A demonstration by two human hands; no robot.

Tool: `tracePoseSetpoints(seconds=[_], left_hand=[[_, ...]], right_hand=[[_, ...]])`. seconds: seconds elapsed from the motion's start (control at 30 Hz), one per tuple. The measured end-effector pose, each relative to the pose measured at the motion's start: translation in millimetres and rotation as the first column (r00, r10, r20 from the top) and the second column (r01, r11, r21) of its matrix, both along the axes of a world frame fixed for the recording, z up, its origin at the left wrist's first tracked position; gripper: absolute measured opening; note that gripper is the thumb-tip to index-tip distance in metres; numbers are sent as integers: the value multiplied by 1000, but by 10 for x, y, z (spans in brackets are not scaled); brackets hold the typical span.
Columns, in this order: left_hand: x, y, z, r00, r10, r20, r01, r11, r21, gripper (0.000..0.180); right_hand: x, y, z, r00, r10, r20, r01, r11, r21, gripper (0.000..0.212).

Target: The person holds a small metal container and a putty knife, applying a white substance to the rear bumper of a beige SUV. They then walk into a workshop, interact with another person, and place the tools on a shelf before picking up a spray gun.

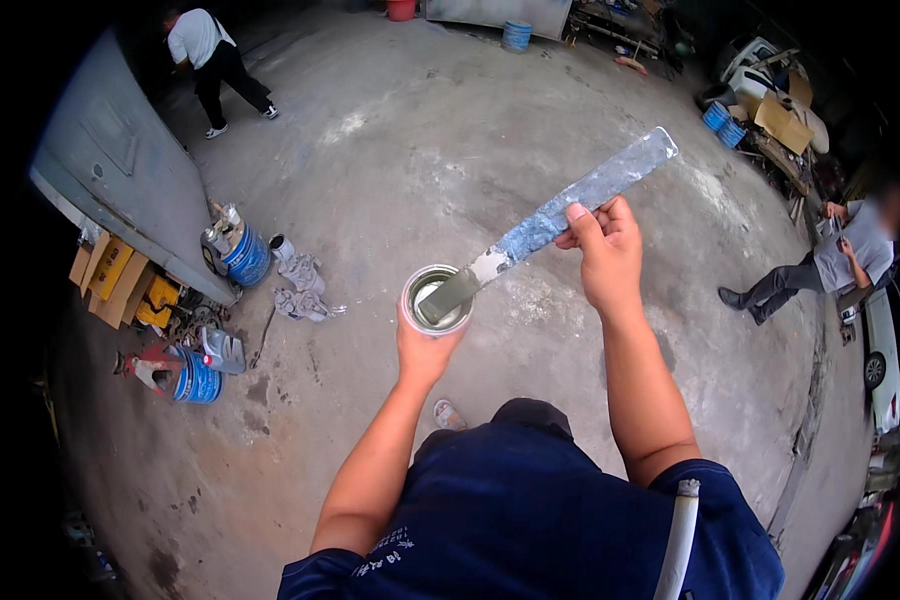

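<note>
My left hand point(424, 352) is wrapped round a small round can point(407, 302) in front of me, its open mouth facing up. Dark green residue coats the can's inner wall, and something pale shows at the bottom. Between the thumb and fingers of my right hand point(610, 248), up and to the right, is a long flat stirring stick point(585, 197) crusted with grey-blue dried paint. It slants down to the left. Its lower end, coated in wet-looking olive green, lies over or just inside the can's mouth; I cannot tell how deep it goes.
Blue buckets point(198, 378), a grey jug point(224, 351), rags point(302, 285) and cardboard boxes point(110, 285) stand left by a grey metal door point(120, 150). One person point(225, 65) is at far left, another point(835, 260) at right near a white car point(885, 350).
</note>
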State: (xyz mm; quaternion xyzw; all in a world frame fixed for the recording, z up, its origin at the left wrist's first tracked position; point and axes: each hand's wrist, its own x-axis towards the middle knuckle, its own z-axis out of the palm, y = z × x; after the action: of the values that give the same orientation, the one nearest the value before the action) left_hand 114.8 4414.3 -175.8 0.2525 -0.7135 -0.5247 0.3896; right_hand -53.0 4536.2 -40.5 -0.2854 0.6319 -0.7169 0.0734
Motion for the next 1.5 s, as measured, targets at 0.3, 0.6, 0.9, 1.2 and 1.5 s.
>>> tracePoseSetpoints(seconds=[0.3, 0.6, 0.9, 1.2, 1.5], left_hand=[[-810, -1523, -111, 998, 62, -31, -61, 997, 46, 68], [-1629, -3152, -46, 975, 220, 28, -219, 975, -21, 67], [-2054, -4698, 51, 948, 313, 50, -314, 949, 17, 66], [-2356, -6485, 30, 961, 273, -50, -272, 962, 9, 63], [-3011, -7868, -77, 963, 271, 14, -271, 962, 30, 66]], right_hand=[[-1135, -1501, -604, 904, 21, 428, 9, 998, -69, 9], [-2118, -3377, -1056, 763, 163, 625, -132, 987, -96, 7], [-2639, -5139, -1005, 795, 168, 583, -192, 981, -21, 10], [-3197, -6682, -683, 900, 77, 430, -116, 991, 66, 13], [-3802, -7980, -63, 965, 75, 252, -85, 996, 29, 15]])
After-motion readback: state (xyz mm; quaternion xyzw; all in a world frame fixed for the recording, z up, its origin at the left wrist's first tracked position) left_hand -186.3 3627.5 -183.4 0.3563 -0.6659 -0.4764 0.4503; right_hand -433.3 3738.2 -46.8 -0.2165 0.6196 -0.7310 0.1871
